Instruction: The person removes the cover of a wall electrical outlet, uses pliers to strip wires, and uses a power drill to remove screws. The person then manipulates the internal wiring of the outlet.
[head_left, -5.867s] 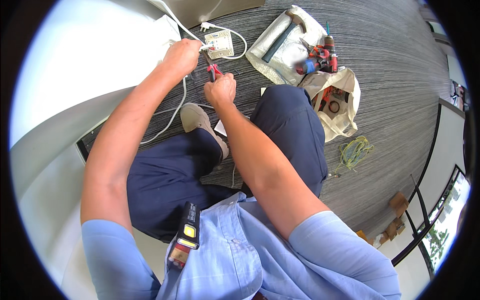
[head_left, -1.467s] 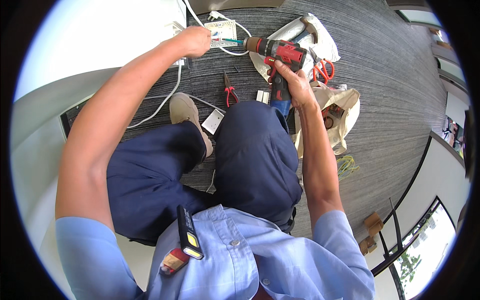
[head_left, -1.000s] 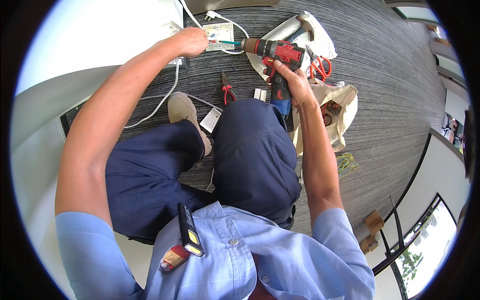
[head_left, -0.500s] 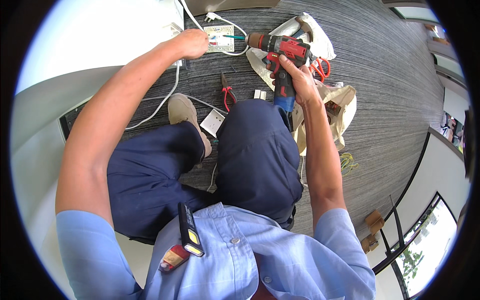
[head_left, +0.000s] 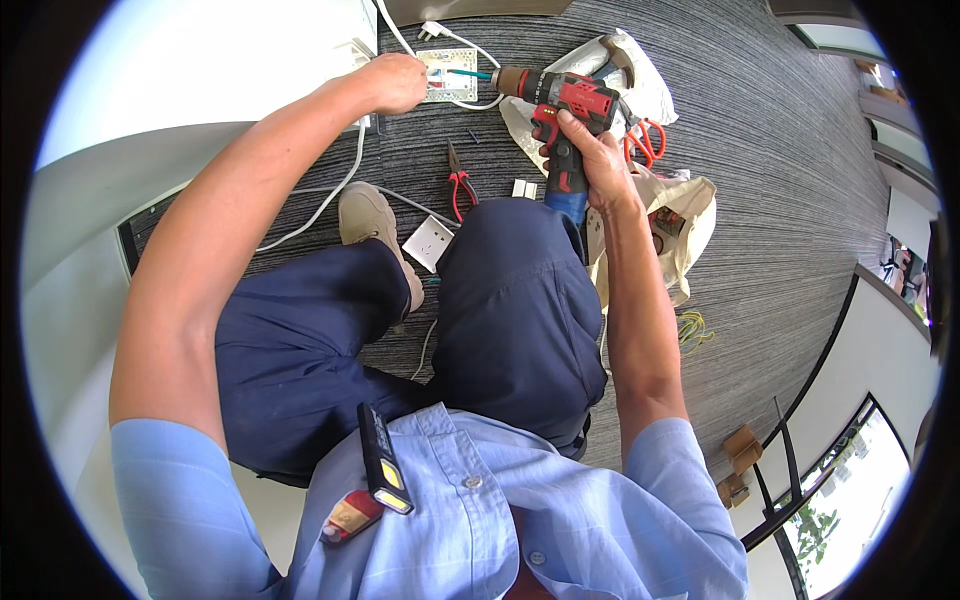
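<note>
My right hand (head_left: 595, 155) grips a red-and-black cordless drill (head_left: 580, 95). Its long green bit (head_left: 465, 72) reaches left to the back of a white socket fitting (head_left: 450, 85) with coloured wires. My left hand (head_left: 395, 82) is closed at the fitting's left side, fingertips partly hidden, holding it. Red-handled pliers (head_left: 462, 188) lie on the carpet below, near a white socket faceplate (head_left: 427, 243) and a small white piece (head_left: 523, 188). A white plug (head_left: 431, 30) and cable lie above the fitting.
A white wall box (head_left: 230, 60) stands left. Right are a plastic wrap (head_left: 650, 80) with hammer, orange scissors (head_left: 650, 145), a canvas tool bag (head_left: 690, 230) and yellow-green wire (head_left: 695, 330). My knee (head_left: 515, 300) is bent below the drill; cardboard boxes (head_left: 742, 450) lie lower right.
Earlier my right hand held the pliers; they now lie on the carpet and it holds the drill. Over the last second both hands stayed at the fitting, with the drill shifting slightly.
</note>
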